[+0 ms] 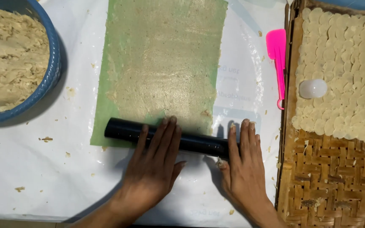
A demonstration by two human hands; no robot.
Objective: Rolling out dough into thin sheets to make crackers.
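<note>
A black tube roller (pixel 123 131) lies across the near end of a green sheet (pixel 106 105) that carries a thin, flattened layer of beige dough (pixel 165 63). My left hand (pixel 155 162) rests flat on the roller's middle, fingers spread and pointing away from me. My right hand (pixel 243 162) lies flat over the roller's right end, fingers straight. Neither hand curls around the roller.
A blue bowl (pixel 51 71) heaped with dough scraps stands at the far left. A pink spatula (pixel 277 59) lies right of the sheet. A woven bamboo tray (pixel 339 177) on the right holds several round dough discs and a small white round cutter (pixel 312 88). Crumbs dot the white table cover.
</note>
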